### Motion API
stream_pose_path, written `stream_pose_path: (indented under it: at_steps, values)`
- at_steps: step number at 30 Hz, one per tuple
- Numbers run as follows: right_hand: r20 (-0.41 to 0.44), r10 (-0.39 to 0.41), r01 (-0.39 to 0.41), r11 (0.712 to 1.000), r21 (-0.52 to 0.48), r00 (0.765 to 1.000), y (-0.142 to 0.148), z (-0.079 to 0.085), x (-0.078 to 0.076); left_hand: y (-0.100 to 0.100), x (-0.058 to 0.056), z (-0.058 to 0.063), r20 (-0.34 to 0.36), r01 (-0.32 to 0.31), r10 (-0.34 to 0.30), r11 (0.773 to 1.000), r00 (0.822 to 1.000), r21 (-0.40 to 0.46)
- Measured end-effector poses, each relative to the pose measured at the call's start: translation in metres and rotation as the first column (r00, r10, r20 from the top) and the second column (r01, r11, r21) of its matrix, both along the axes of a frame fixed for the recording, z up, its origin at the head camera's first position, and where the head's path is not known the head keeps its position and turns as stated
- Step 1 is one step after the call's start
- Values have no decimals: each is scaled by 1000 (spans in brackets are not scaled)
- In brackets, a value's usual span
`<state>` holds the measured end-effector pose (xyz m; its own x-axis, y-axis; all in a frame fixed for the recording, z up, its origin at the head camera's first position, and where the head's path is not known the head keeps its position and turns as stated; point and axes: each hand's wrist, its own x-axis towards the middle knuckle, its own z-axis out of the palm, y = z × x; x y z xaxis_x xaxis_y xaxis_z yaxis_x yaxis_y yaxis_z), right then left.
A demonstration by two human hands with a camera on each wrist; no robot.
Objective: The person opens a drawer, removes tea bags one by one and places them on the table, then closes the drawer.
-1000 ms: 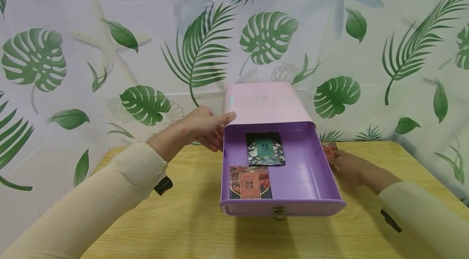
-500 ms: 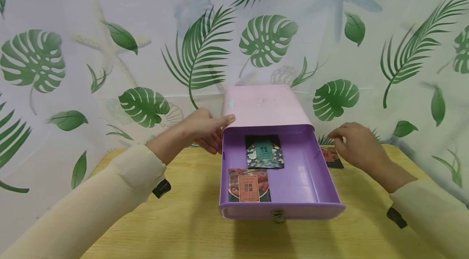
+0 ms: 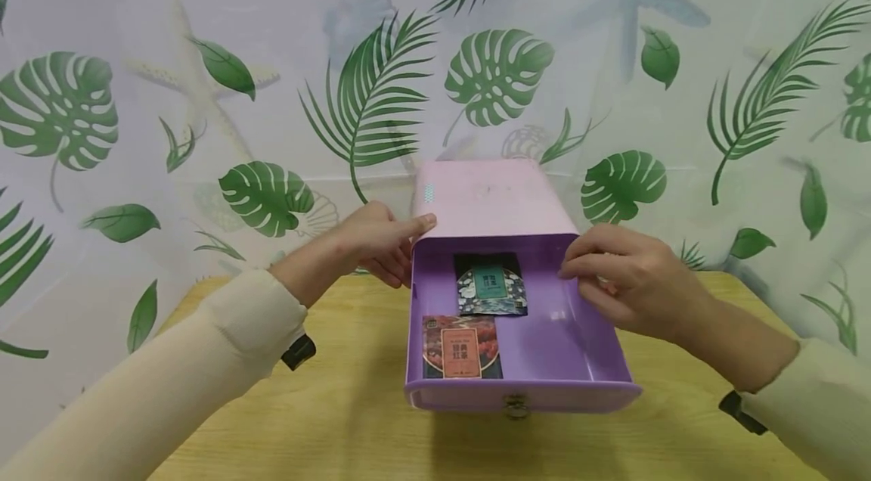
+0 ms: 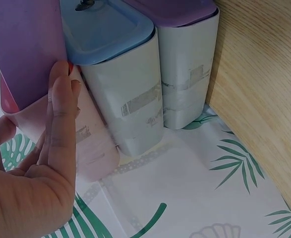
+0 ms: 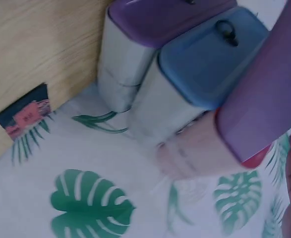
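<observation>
My left hand (image 3: pixel 381 239) holds the pink box casing (image 3: pixel 493 201) at its front left edge, thumb on top and fingers along the side. A purple drawer (image 3: pixel 544 394) stands pulled out of the casing. Inside lie a dark tea sachet (image 3: pixel 490 284) with a green label, near the casing, and a red tea sachet (image 3: pixel 463 349) at the front left corner. My right hand (image 3: pixel 633 280) hovers at the drawer's right wall, fingers loosely bent, with nothing seen in them. Another red tea sachet (image 5: pixel 26 114) lies on the table at the right, mostly hidden behind that hand in the head view.
Beneath the pink casing, the wrist views show a box with a blue drawer (image 4: pixel 110 32) and, lowest, one with a purple drawer (image 4: pixel 180 10), both closed. A leaf-patterned cloth (image 3: pixel 204 125) hangs behind the wooden table (image 3: pixel 286 420).
My right hand has let go of the red sachet on the table at the right, lifted, and moved left to the drawer's right wall. The left hand stays put.
</observation>
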<state>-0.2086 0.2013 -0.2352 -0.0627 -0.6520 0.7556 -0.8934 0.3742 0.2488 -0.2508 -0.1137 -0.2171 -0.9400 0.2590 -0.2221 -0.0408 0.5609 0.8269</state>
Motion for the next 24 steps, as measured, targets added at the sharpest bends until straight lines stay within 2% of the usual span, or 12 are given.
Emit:
stream_pose_path:
  at_steps: [3,6,11,16,24]
  values:
    - [38,62,-66,990,128,997,-11,4,4,0,0,2,-4,7,-7,1000,1000,-1]
    - [83,60,-77,974,215,995,-20,6,2,-1,0,3,-4,6,-6,1000,1000,5]
    - [147,-40,-15,937,350,988,-30,3,-1,-1,0,2,4,14,-14,1000,1000,17]
    - [168,-172,72,874,481,971,-37,2,-4,0,0,1,8,11,-11,1000,1000,13]
    - [161,-294,146,792,593,942,-44,-3,-9,1,1,1,-2,16,-16,1000,1000,4]
